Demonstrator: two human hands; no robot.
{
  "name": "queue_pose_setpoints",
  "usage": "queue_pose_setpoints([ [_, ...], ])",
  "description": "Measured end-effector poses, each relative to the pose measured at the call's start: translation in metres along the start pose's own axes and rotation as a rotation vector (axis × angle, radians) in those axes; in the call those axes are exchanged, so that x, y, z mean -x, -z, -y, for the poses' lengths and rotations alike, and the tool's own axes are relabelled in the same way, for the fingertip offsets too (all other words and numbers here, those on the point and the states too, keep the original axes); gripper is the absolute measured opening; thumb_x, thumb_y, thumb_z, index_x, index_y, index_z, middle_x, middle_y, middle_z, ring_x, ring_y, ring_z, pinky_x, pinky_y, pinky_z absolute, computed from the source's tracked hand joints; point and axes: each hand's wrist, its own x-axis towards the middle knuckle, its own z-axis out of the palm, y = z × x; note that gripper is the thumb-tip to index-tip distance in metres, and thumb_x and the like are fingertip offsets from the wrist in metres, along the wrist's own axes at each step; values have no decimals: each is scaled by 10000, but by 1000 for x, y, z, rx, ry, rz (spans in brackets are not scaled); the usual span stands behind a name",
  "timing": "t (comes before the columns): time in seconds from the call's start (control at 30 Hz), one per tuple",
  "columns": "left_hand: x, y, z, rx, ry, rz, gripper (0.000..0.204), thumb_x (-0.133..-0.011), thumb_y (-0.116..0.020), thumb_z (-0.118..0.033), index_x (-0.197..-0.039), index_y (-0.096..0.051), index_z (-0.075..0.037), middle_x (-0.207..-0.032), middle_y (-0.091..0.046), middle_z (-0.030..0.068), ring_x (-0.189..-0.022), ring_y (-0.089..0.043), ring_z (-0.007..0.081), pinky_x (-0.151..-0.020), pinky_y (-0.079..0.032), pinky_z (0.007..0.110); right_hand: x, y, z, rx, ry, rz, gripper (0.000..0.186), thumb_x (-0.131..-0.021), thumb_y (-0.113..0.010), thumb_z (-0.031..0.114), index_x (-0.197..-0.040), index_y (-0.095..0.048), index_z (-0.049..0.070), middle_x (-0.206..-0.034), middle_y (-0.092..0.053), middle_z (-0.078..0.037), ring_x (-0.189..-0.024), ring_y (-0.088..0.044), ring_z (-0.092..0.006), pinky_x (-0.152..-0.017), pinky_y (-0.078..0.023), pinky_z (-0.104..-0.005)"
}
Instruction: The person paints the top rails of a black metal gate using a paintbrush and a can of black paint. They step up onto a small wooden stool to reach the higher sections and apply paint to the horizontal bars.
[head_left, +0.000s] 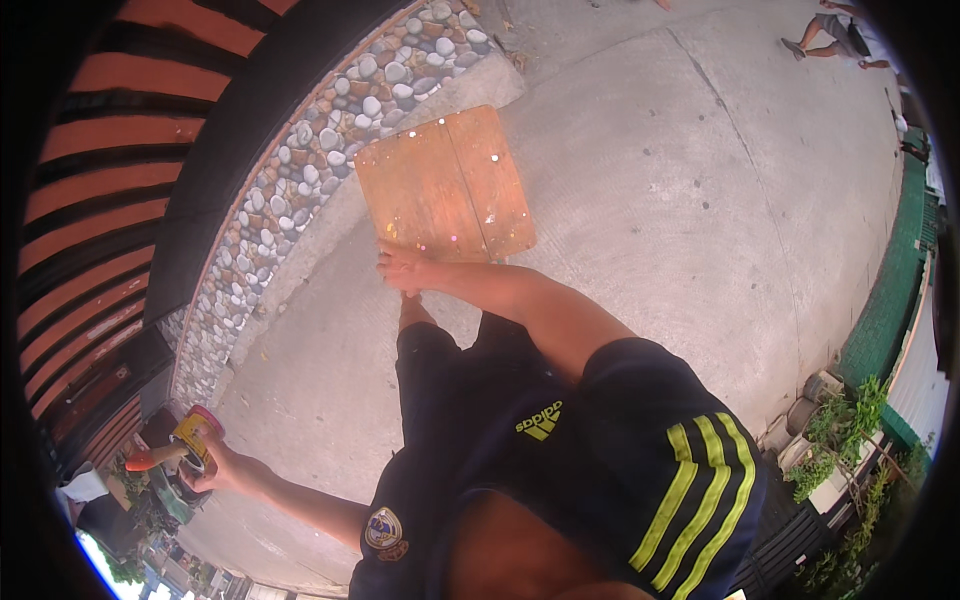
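My left hand (212,465), out at the lower left, is closed round a yellow-and-red can (191,432), with an orange-handled brush (150,458) at it. My right hand (402,262) reaches across my body to the lower left edge of a square wooden board (440,180), its fingers bent on that edge. The board is orange-brown, has a seam down it and small light spots. My bare lower leg shows below that hand; whether the board rests on the ground or is raised is hard to tell.
Pale concrete ground (680,200) surrounds me. A pebble border (300,170) runs along an orange-and-black slatted structure (140,130) at left. A walking person (840,35) is at the upper right. Plants (840,440) and a green barrier (890,270) line the right side.
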Motion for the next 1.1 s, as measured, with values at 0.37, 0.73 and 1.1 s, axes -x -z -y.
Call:
queue_pose_setpoints([
  [0.37,-46,5,80,-145,144,-10,914,-740,-770,-426,-1350,-240,0,-1288,-408,220,-1166,-489,311,-996,-425,461,-36,-18,-12,-191,40,19,282,-492,-724,302,-620,-612,77,-714,-614,-84,-872,-586,-235,-908,-360,-380],
  [0.73,-88,-35,87,-52,121,31,914,-709,-813,-345,-1348,-263,5,-1282,-366,244,-1142,-492,322,-1016,-397,435,-38,5,-40,-257,-26,-125,323,-584,-678,328,-670,-690,17,-764,-655,-128,-883,-577,-255,-883,-372,-350],
  [1.1,-106,-29,122,82,110,87,864,-741,-792,-90,-1323,-156,-29,-1269,-390,264,-1158,-490,303,-1031,-400,430,-48,34,-38,-520,-74,1,468,-662,-721,484,-736,-681,24,-807,-634,-186,-970,-576,-321,-997,-339,-399],
])
